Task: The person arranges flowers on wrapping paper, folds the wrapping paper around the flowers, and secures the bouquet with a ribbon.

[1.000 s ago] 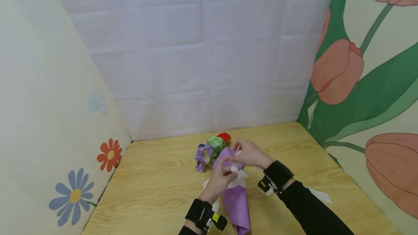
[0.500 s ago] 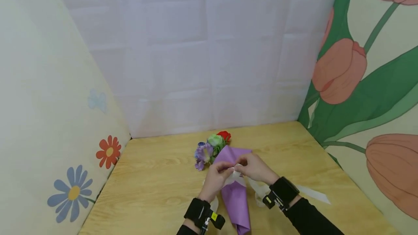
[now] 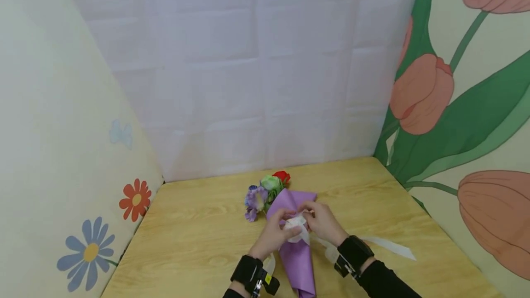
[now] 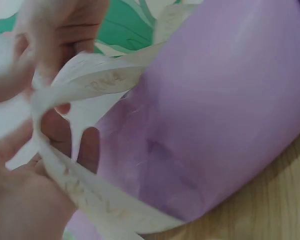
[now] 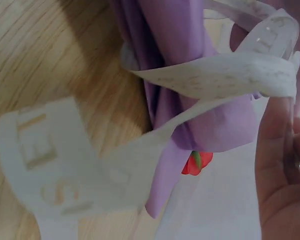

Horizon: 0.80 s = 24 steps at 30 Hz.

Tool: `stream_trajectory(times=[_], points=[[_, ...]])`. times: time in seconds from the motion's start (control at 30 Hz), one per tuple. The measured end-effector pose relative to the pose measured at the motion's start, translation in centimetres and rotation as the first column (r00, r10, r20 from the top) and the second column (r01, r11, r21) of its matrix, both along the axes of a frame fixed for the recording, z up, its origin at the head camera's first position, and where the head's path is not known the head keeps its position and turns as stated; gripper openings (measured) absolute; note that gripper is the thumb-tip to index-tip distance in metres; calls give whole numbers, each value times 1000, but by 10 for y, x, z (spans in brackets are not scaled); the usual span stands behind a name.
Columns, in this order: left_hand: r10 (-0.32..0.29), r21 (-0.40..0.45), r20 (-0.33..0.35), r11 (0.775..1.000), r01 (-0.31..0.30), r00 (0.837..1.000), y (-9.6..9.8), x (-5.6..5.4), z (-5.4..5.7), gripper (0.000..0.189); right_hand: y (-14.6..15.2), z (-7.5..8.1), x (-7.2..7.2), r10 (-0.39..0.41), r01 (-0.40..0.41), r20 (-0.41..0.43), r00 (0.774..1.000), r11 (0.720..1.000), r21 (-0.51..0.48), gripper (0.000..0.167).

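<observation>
A bouquet wrapped in purple paper point(image 3: 297, 266) lies on the wooden table, its narrow end toward me. Red point(image 3: 282, 177), green point(image 3: 270, 182) and purple flowers point(image 3: 256, 197) show at its far left end. White ribbon point(image 3: 296, 230) with gold lettering goes round the wrap's middle. My left hand point(image 3: 271, 236) pinches the ribbon from the left, thumb toward me. Opposite it, my right hand point(image 3: 325, 223) pinches ribbon between thumb and fingers. Up close in the left wrist view, the ribbon loop point(image 4: 92, 82) stands off the paper between both hands. The knot itself is hidden by fingers.
A loose ribbon tail point(image 3: 393, 246) trails rightward over the table point(image 3: 198, 233), past my right wrist. Another ribbon length point(image 3: 270, 265) hangs beside my left wrist. A white cloth backdrop point(image 3: 256, 82) and painted side walls border the table.
My right hand has come down from the paper's upper part to the ribbon in the middle. The hands met there, then parted slightly, with ribbon spread between them.
</observation>
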State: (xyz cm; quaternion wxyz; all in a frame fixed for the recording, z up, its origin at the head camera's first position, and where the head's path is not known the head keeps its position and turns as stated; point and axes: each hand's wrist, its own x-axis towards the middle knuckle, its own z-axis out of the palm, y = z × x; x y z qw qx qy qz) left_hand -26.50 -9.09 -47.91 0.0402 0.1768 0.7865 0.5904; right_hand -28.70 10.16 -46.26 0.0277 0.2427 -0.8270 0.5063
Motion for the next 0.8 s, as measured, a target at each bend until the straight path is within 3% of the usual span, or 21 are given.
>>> stream_trajectory(times=[0.13,0.33,0.47,0.6,0.7,0.8], points=[[-77,-59,26,995,78,997,-7,3,3,43,9,-5,-1,65,-59,-60,996,994,92,20],[-141,-219,-76,968,122,987,-18,4,6,30,23,-7,-1,142,-120,-81,987,965,232,11],[-157,-265,-95,956,127,983,-23,6,5,30,28,-8,2,208,-196,-49,977,962,192,22],[-108,-323,-161,945,51,981,-27,10,4,31,33,-13,4,255,-249,-25,967,959,136,38],[-51,-357,-255,933,-45,966,-30,10,4,29,37,-17,3,243,-235,-38,969,960,154,32],[-7,-386,-346,913,-136,938,-33,11,3,27,40,-19,3,188,-161,-99,977,960,230,19]])
